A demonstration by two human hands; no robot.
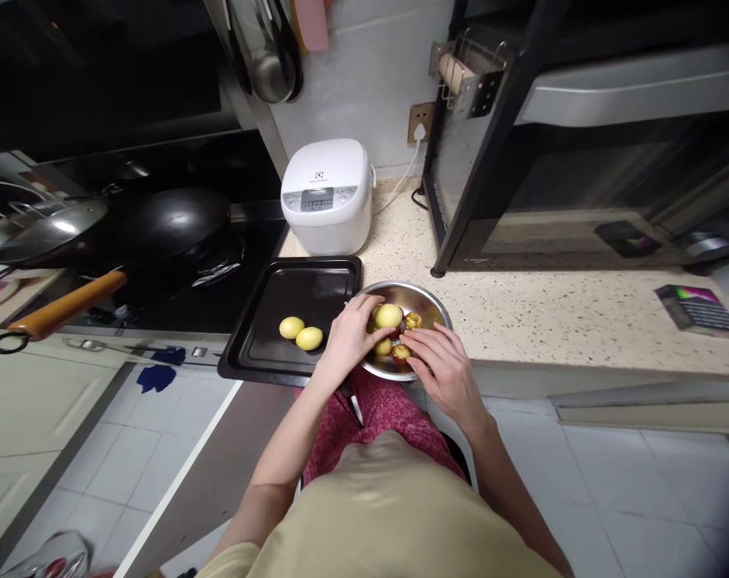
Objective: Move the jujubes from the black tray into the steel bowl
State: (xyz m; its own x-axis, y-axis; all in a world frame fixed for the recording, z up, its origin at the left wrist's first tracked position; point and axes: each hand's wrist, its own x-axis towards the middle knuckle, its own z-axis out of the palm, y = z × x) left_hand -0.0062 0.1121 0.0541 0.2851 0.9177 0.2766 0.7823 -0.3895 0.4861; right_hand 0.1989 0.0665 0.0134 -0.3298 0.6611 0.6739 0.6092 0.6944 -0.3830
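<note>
A round metal bowl (440,309) stands at the counter's front edge with several fruits inside. They look like passion fruit: whole yellow ones and cut pieces with dark red rims and yellow insides. My left hand (353,333) reaches over the bowl's left side, its fingers and thumb curved around a whole yellow passion fruit (388,315). From the right comes my right hand (441,365), its bent fingers close together beside a cut piece (401,353); what lies under the fingertips is hidden. Two yellow passion fruits (300,332) rest on the black baking tray (316,281) to the left.
Behind the tray is a white rice cooker (327,197). At the right stands an oven (557,193) on the speckled counter (521,321), with a small dark box (698,309) farther right. A black wok (175,217) with a wooden handle (69,305) sits on the stove at left.
</note>
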